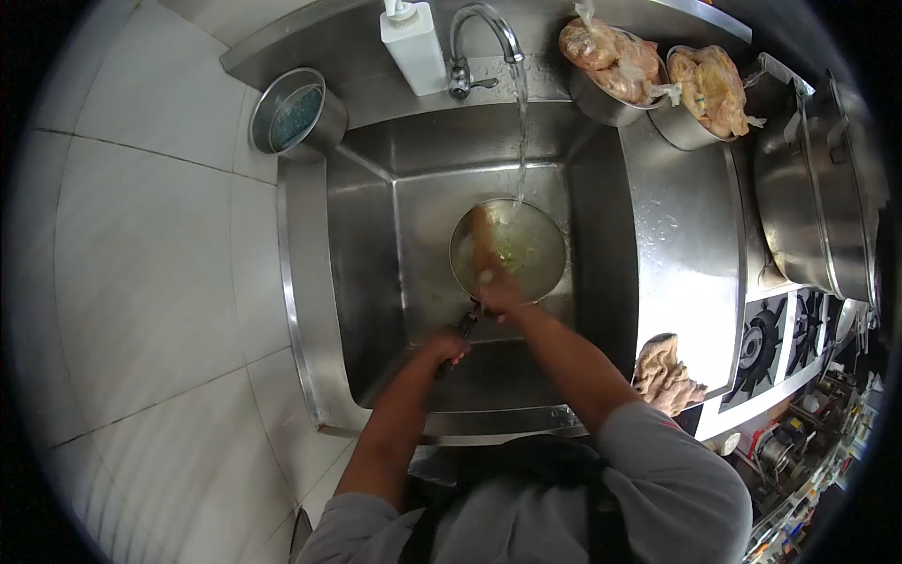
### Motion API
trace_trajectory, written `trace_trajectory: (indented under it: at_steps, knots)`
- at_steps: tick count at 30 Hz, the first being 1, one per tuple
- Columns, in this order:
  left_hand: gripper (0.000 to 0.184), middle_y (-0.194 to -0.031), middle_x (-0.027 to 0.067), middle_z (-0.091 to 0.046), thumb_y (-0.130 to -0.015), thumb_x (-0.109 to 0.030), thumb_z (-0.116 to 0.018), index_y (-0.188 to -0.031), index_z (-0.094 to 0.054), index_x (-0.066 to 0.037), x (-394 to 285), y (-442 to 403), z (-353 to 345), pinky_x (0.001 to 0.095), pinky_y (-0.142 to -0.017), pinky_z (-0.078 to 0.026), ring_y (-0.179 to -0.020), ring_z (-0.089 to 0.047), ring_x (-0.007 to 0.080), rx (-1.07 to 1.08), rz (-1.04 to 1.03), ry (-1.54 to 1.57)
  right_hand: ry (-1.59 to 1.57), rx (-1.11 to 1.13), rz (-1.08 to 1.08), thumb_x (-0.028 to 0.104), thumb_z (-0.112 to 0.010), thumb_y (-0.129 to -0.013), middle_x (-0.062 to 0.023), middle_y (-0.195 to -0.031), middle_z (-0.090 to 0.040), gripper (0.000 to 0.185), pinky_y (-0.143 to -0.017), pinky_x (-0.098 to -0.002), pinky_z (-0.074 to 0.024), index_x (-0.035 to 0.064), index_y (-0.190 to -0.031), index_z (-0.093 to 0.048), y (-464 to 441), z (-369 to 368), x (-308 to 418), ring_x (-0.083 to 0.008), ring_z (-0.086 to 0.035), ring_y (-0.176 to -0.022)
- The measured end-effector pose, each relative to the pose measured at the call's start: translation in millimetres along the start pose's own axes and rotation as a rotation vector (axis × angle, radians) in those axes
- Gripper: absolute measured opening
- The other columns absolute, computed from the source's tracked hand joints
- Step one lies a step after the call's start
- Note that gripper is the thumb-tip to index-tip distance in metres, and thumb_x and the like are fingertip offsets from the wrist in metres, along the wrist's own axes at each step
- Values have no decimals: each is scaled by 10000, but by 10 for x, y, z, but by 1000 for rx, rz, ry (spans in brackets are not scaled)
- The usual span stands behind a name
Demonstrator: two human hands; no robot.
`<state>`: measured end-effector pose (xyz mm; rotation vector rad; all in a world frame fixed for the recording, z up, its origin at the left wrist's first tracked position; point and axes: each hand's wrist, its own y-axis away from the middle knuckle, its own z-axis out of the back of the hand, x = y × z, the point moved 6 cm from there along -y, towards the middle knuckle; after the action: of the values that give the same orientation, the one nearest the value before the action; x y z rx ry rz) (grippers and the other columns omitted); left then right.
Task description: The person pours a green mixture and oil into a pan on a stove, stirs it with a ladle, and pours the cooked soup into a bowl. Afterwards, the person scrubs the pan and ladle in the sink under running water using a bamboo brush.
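A round frying pan (540, 258) is in the sink, with cloudy water and green scraps inside. My left hand (445, 346) is closed around the pan's dark handle (469, 321). Over the near side of the pan, my right hand (501, 292) is closed on a brown, elongated brush-like tool (483, 233) that reaches across the pan's inside. Motion blurs this tool, so its exact kind is unclear. From the curved faucet (487, 17), a stream of water (521, 122) runs down to the pan's far rim.
Steel sink walls (362, 273) surround the pan. Behind stand a white pump bottle (414, 52) and a metal container (329, 122). At the back right, metal pots hold bagged food (615, 61). A crumpled cloth (663, 376) lies on the right counter near a stove burner (754, 346).
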<state>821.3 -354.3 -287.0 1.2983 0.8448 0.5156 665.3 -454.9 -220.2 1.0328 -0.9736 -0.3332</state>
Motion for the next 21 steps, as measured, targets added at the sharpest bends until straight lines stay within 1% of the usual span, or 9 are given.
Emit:
trace_trajectory:
  at_steps: [3,6,7,9,12,14,16,18,21]
  knots:
    - [215,-578,112,-565,-776,-108,-650,-637,-537,11,42,-67,-7,400,-445,-486,-458,-547,194,-30,86,57,-41,-180,126,222,-573,-792,-223,-992,-649,755,-649,-395,-533,19,-1447,-257,-389,-212,-80,-305,-668,-804]
    - [216,-573,116,-560,-790,-108,-632,-640,-539,16,16,-150,-30,395,-442,-485,-452,-546,196,20,-10,-130,6,-362,292,236,-585,-776,-230,-971,-648,790,-530,-391,-548,13,-1452,-242,-440,-230,-70,-298,-672,-737]
    - [213,-570,117,-561,-790,-107,-628,-642,-542,20,87,-154,-84,395,-442,-484,-446,-546,199,23,11,-121,-55,-309,135,239,-588,-771,-227,-973,-649,808,-538,-390,-548,23,-1460,-225,-490,-196,-210,-295,-673,-744]
    - [209,-563,119,-562,-790,-106,-621,-645,-547,26,83,-198,-29,393,-440,-482,-435,-545,204,6,34,-119,-184,-218,-153,245,-596,-761,-220,-976,-652,846,-554,-388,-549,43,-1476,-191,-412,100,-145,-289,-675,-760]
    - [217,-562,115,-571,-794,-129,-621,-654,-562,25,40,-219,-30,398,-456,-487,-438,-552,208,-27,-41,-238,24,-206,-64,249,-605,-756,-199,-950,-657,770,-517,-374,-527,52,-1439,-307,-157,20,-95,-270,-677,-737]
    - [219,-561,111,-574,-801,-136,-622,-658,-570,22,104,-236,-17,398,-445,-478,-435,-549,206,-9,1,-200,269,-46,40,247,-603,-764,-192,-930,-657,731,-574,-391,-536,76,-1423,-338,23,194,-143,-278,-675,-758]
    - [223,-563,108,-577,-810,-145,-617,-664,-578,18,263,-330,59,393,-439,-471,-435,-548,204,7,4,-184,495,-59,93,241,-599,-766,-187,-941,-657,710,-653,-407,-534,104,-1418,-353,-3,386,-387,-289,-668,-806]
    - [229,-569,109,-579,-824,-156,-605,-671,-586,13,443,-603,106,385,-438,-467,-437,-549,201,31,-42,-189,710,-261,84,230,-595,-763,-184,-981,-656,710,-754,-422,-521,137,-1424,-354,-267,520,-734,-302,-658,-882]
    - [226,-569,111,-573,-847,-151,-564,-691,-594,9,396,-637,201,383,-432,-458,-437,-546,209,13,41,-329,571,-304,266,210,-591,-743,-184,-1094,-638,792,-884,-418,-472,182,-1470,-280,-123,335,-820,-316,-619,-1017]
